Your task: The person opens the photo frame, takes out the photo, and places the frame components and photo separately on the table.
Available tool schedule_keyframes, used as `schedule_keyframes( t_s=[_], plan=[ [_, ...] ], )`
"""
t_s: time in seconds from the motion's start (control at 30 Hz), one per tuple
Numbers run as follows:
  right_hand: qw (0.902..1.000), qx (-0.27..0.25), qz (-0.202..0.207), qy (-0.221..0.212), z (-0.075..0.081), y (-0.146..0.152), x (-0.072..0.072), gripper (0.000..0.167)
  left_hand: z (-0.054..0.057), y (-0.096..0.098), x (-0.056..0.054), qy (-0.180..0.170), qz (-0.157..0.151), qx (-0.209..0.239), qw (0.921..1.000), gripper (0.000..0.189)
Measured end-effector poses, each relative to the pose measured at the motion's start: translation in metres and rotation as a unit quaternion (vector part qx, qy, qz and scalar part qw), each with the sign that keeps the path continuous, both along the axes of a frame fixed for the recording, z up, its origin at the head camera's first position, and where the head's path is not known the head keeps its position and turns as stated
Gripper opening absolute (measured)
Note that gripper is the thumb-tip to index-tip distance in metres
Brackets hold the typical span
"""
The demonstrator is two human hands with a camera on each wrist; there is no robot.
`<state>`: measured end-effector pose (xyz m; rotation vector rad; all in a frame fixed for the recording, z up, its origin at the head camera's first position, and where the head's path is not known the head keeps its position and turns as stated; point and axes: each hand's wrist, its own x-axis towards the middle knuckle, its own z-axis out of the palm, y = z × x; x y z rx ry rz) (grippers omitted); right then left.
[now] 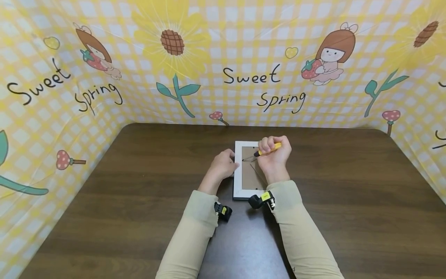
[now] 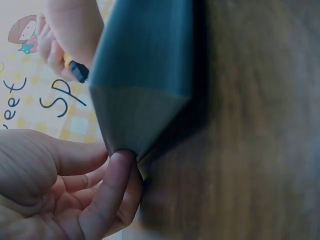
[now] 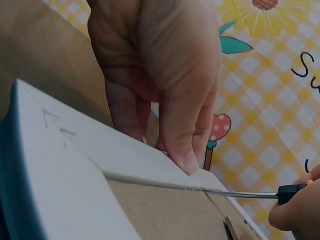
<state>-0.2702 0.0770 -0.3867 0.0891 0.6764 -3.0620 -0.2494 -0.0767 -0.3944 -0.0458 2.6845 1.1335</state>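
Observation:
A picture frame (image 1: 238, 176) lies back side up on the table, its white back border around a brown backing board (image 1: 248, 179). Its outer side (image 2: 140, 50) looks dark teal in the left wrist view. My left hand (image 1: 223, 166) pinches the frame's left edge between thumb and fingers. In my right hand (image 1: 277, 161) I grip a screwdriver (image 1: 277, 146) by its yellow and black handle. The metal shaft (image 3: 240, 194) points left, its tip at the inner edge of the border by the board, close to my left thumb. A thin dark pointed piece (image 3: 230, 229) shows on the board.
The brown wooden table (image 1: 139, 193) extends on both sides of the frame. A yellow checked cloth (image 1: 244, 46) with printed flowers stands around its back and sides. Small black cameras (image 1: 223, 212) are strapped at both wrists.

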Motion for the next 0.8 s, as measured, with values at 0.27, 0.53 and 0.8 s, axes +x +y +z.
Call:
schedule_keyframes(
  t_s=[0.27, 0.53, 0.8],
  plan=[
    [0.9912, 0.098, 0.020, 0.088, 0.006, -0.008, 0.001, 0.038, 0.000, 0.000, -0.002, -0.006, -0.003, 0.033, 0.9994, 0.030],
    [0.9849, 0.150, 0.005, 0.087, 0.015, -0.024, 0.003, 0.041, 0.002, -0.004, -0.004, -0.003, -0.010, 0.043, 0.9990, 0.028],
    [0.9721, 0.210, 0.016, 0.102, 0.014, -0.036, 0.009, 0.038, 0.000, -0.005, -0.002, -0.005, -0.015, 0.048, 0.9987, 0.027]
  ],
)
